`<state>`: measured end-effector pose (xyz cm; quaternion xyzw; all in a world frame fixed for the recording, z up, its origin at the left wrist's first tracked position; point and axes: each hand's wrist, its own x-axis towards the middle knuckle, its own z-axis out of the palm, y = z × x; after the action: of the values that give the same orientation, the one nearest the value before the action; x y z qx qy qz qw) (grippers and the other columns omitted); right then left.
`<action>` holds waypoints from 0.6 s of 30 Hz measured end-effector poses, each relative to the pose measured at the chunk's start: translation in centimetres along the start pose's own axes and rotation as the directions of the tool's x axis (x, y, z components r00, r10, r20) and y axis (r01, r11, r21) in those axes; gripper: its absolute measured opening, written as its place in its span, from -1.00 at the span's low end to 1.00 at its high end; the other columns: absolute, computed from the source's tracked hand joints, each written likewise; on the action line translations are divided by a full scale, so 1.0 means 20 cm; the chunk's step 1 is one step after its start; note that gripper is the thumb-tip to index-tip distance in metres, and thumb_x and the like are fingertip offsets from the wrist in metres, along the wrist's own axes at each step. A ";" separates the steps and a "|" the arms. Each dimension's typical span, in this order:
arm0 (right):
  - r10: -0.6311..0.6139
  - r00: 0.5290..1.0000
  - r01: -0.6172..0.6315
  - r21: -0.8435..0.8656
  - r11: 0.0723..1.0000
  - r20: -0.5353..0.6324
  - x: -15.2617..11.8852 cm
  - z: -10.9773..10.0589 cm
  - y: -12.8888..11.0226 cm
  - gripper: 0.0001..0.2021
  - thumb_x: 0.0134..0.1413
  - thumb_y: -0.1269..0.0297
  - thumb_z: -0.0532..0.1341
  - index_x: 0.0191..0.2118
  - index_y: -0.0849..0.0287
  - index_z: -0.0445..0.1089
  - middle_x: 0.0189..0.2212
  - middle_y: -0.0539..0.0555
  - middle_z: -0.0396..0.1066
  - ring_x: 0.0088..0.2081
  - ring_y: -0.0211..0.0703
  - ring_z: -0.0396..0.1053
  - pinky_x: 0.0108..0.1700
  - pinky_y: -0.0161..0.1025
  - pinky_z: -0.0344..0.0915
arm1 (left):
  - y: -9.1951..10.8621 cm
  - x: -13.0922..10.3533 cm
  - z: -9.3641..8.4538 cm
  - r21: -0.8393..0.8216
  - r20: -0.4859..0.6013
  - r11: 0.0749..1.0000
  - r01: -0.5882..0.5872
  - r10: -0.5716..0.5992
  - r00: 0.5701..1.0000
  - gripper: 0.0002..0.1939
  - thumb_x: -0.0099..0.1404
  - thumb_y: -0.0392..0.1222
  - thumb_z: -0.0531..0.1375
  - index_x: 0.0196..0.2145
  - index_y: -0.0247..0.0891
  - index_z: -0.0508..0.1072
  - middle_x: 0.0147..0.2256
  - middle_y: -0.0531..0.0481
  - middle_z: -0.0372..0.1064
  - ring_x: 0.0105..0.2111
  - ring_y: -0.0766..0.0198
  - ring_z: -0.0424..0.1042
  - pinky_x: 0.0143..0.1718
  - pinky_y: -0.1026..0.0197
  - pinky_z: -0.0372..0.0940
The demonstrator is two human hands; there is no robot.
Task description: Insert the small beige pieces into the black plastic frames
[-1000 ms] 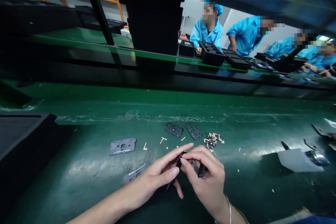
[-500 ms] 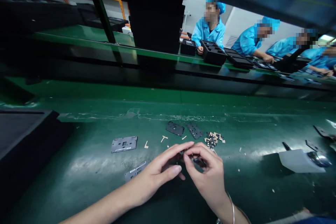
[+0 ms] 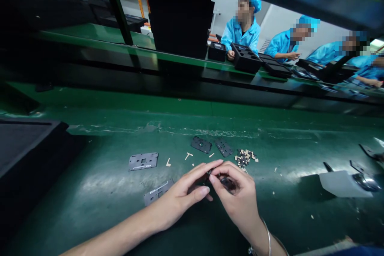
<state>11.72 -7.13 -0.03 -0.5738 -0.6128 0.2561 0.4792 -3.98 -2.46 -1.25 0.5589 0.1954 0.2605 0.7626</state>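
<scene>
My left hand and my right hand meet over the green bench. Between the fingertips of both is a small dark part, mostly hidden; its kind does not show. Another black piece sits inside the curled fingers of my right hand. Just beyond lie two black plates with cut-outs and a pile of small black and tan pieces. A grey plate rests flat to the left, and a second grey plate is partly covered by my left forearm.
A black box stands at the left edge. To the right is a white bottle with a metal top. Tan scraps are scattered about. Past a raised ledge, several people in blue work beside black trays.
The view has shifted slightly. Both hands stay together with fingers barely moved, and the black piece in my right hand shows more. A co-worker's hand across the ledge has lifted.
</scene>
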 end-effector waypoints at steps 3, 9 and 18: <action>-0.001 1.000 0.001 -0.014 1.000 0.013 0.00 0.01 0.00 -0.82 -0.15 0.59 0.15 -0.43 0.16 0.34 -0.49 -0.06 0.32 -0.50 -0.35 0.26 -0.50 -0.45 0.19 | -0.01 0.00 0.00 0.015 -0.006 1.000 0.007 -0.007 1.000 -0.57 0.33 -0.16 0.08 0.14 0.09 0.19 0.19 0.08 0.05 0.19 0.10 0.01 -0.03 0.23 0.25; 0.046 0.999 -0.047 -0.088 0.995 -0.012 0.00 0.03 0.00 -0.88 -0.15 0.53 0.14 -0.47 0.17 0.28 -0.55 -0.08 0.27 -0.56 -0.35 0.23 -0.55 -0.43 0.16 | -0.04 0.01 0.00 -0.062 -0.004 0.998 0.020 -0.021 1.000 -0.59 0.34 -0.18 0.07 0.13 0.03 0.21 0.20 0.09 0.06 0.24 0.10 -0.13 0.11 0.18 0.11; 0.088 0.996 -0.091 -0.088 0.992 -0.031 0.00 0.02 0.01 -0.85 -0.19 0.54 0.15 -0.43 0.16 0.30 -0.56 -0.09 0.32 -0.54 -0.32 0.28 -0.50 -0.41 0.20 | -0.06 0.01 0.02 -0.307 0.014 0.951 0.023 -0.020 1.000 -0.56 0.33 -0.17 0.08 0.15 -0.01 0.19 0.18 -0.01 0.08 0.15 0.02 0.08 -0.09 0.20 0.30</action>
<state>11.43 -7.03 -0.46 -0.6248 -0.5908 0.2422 0.4493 -3.41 -2.86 -2.32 0.4327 0.1546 0.2764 0.8441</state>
